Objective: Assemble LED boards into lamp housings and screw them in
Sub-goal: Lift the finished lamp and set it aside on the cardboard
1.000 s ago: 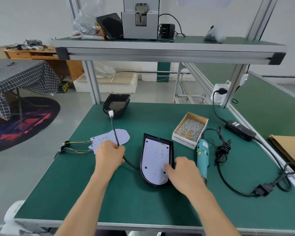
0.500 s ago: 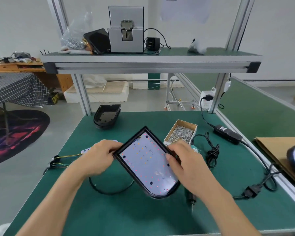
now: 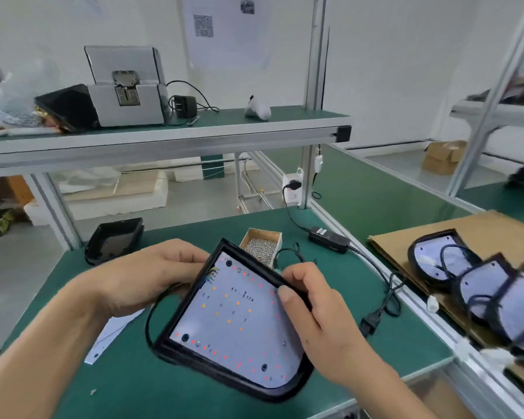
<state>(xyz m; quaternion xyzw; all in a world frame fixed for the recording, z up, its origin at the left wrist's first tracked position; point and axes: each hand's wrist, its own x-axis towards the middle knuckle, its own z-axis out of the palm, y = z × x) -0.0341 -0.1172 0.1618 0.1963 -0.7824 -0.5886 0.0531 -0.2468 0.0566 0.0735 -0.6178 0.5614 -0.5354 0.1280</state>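
Head view, both hands (image 3: 152, 279) (image 3: 318, 316) grasping lamp housing (image 3: 233, 322), screw box (image 3: 262, 244) behind, finished lamps (image 3: 466, 276) right

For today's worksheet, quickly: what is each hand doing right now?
Left hand: grips the left edge of the housing.
Right hand: grips the housing's right rim, thumb on top.

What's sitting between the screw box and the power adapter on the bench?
In the head view, a bundled black cord lies on the green mat between the screw box and the power adapter.
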